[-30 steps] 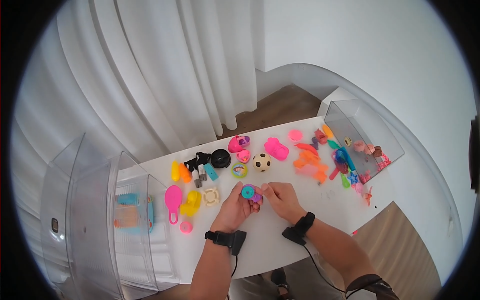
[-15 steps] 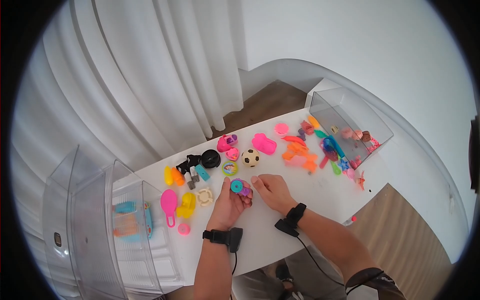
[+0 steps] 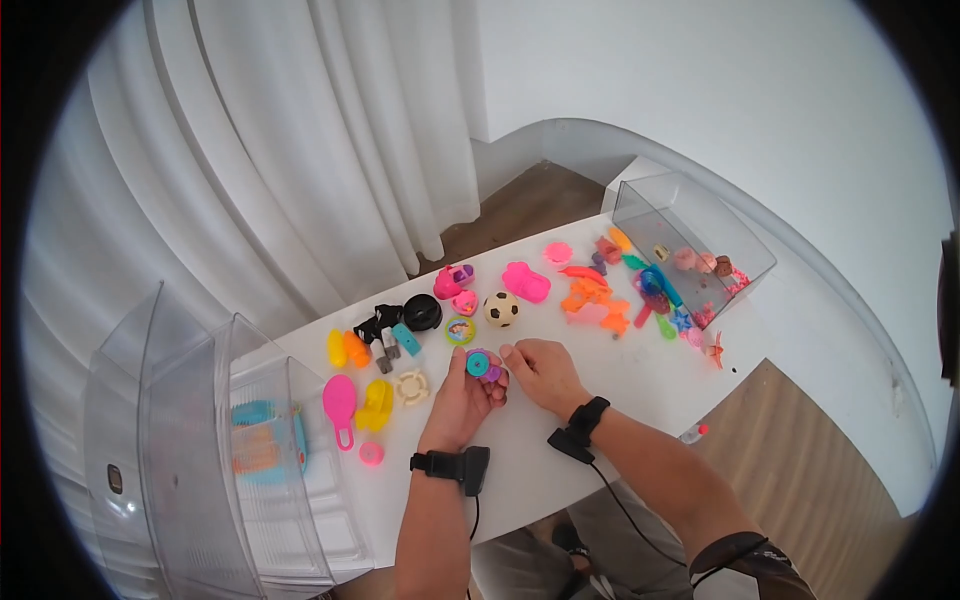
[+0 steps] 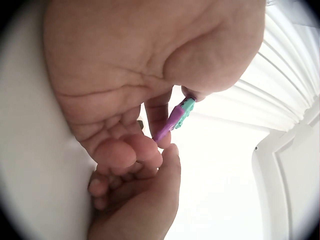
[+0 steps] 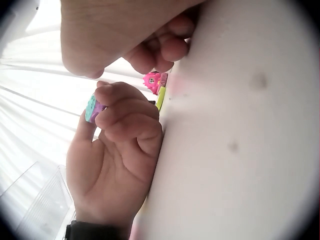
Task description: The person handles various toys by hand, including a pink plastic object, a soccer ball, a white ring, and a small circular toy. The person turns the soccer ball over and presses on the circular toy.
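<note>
My left hand (image 3: 462,408) pinches a small teal-and-purple toy (image 3: 478,365) with a round teal face, palm turned up. In the left wrist view the toy (image 4: 175,118) appears edge-on between thumb and a finger, purple layer against teal. Just right of it, my right hand (image 3: 548,376) has its fingers loosely curled and holds nothing. Its thumb points toward the left hand's fingertips. From the right wrist, the left hand's (image 5: 117,155) other fingers are seen bent beside the toy. Ahead of both hands lie a soccer ball (image 3: 501,309) and a round green-rimmed toy (image 3: 460,331).
To the left are a pink paddle-shaped toy (image 3: 340,400), a yellow toy (image 3: 374,405), a cream ring (image 3: 411,387) and a clear drawer unit (image 3: 190,450). Orange toys (image 3: 590,300) and a clear bin (image 3: 690,250) occupy the table's right. A black round toy (image 3: 422,312) sits further back.
The right hand has drawn slightly away from the toy, leaving a gap. My left hand keeps its pinch. The head view has shifted, so the table's things appear further left.
</note>
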Tool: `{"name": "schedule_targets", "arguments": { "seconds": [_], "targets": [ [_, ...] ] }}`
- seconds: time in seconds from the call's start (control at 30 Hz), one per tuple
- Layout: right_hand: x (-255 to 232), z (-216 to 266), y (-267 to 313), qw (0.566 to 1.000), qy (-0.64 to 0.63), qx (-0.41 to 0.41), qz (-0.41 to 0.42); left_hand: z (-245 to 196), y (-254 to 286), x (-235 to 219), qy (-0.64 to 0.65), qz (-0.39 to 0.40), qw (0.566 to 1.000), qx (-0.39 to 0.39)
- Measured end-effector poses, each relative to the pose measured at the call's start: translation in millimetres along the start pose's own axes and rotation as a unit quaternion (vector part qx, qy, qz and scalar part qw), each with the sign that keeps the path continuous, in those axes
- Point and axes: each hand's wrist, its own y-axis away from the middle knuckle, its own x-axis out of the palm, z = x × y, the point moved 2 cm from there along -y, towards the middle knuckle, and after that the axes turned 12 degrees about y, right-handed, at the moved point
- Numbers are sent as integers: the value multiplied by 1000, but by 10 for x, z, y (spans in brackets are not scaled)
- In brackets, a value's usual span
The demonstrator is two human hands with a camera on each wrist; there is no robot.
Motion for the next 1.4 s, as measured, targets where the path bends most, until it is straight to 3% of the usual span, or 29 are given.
{"name": "schedule_targets", "arguments": {
  "seconds": [0.67,1.0,1.1,1.4],
  "targets": [
    [63,-8,-18,999,42,9,-14,-37,-72,-23,40,9,999,-12],
    [-2,61,-51,998,-20,28,46,-53,-52,-23,25,0,1000,-13],
    [-36,83,-52,998,14,7,65,-51,-51,-52,22,7,1000,-18],
    [6,-72,-77,989,-102,-33,106,-81,-11,-7,-11,-13,1000,-8]
  ]
}}
